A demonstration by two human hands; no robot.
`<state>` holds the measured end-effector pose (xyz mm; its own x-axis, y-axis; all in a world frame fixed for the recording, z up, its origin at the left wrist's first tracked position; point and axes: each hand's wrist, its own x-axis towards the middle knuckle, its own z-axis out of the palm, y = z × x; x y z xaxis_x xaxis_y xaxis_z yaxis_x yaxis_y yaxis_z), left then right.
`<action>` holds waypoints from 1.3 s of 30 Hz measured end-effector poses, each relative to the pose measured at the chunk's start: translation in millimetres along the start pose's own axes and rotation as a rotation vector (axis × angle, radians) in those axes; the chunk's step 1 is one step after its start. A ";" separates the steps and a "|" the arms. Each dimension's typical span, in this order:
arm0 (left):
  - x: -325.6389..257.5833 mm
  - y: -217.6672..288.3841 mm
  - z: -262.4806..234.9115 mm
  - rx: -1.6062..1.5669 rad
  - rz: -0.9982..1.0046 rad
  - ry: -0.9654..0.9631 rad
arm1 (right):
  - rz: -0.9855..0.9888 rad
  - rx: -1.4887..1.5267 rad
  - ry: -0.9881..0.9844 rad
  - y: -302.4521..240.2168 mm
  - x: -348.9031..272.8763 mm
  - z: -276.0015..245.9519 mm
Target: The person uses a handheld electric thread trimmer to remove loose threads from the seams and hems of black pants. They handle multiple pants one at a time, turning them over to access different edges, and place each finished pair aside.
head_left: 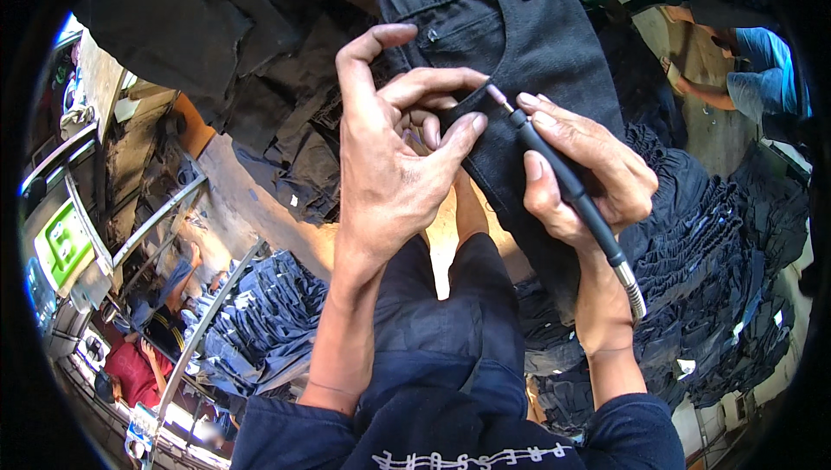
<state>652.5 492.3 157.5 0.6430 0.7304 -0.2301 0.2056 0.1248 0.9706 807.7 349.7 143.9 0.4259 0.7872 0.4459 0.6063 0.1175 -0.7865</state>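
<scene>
A pair of black trousers (pixel 554 46) with a gathered waistband, belt loop and front pocket lies spread before me. My left hand (pixel 389 145) is on the trousers beside the pocket edge. Its thumb and a bent finger close on the cloth there, while the forefinger is crooked above the pocket. In my right hand (pixel 597 154) is a slim black rotary grinding tool (pixel 567 177), held like a pen, with a flexible metal cable end at its back. Its small pinkish stone tip (pixel 496 93) is at the pocket edge, close to my left fingertips.
Dark cloth pieces (pixel 173 37) lie heaped at the far left. Stacked dark garments (pixel 692 254) fill the right side, and another garment pile (pixel 260 314) is at the lower left beside a metal rail (pixel 212 305). People sit at both sides, one in blue (pixel 766 72).
</scene>
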 end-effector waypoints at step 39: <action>10.8 -1.2 4.4 0.131 0.091 -0.088 | 0.101 -0.067 0.161 2.7 7.5 7.5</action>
<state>662.4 497.1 153.5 0.7242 0.6726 -0.1524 0.2344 -0.0322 0.9716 807.5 360.4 141.9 0.5853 0.6856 0.4329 0.5960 -0.0018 -0.8030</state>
